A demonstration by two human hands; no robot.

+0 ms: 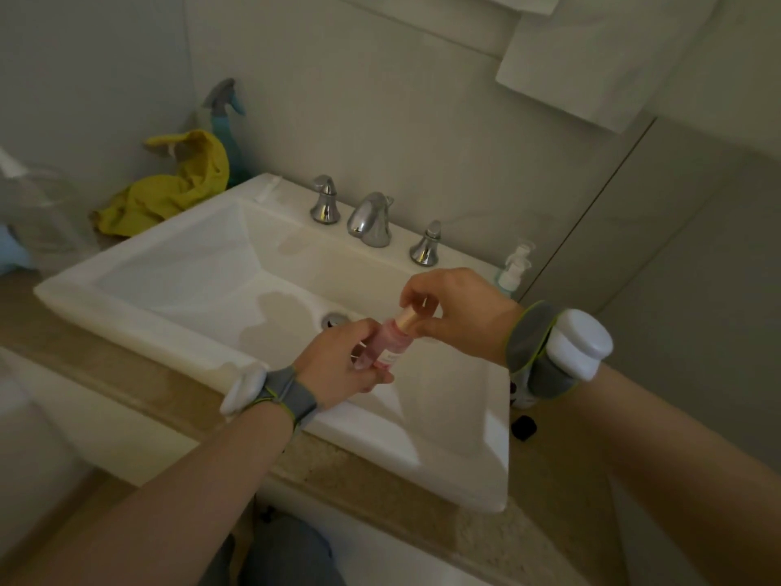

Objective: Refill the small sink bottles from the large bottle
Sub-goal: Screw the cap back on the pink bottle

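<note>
Hands [393, 332] over sink [148, 327], cloth [169, 192], pump bottle [513, 268]

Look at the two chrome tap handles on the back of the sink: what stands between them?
In the head view, the chrome spout stands between the left handle and the right handle, on the sink's back ledge.

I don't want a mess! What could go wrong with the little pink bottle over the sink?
The left hand holds the small pink bottle tilted while the right hand grips its gold cap. Once open, it might spill. The cap could drop toward the drain in the sink.
</note>
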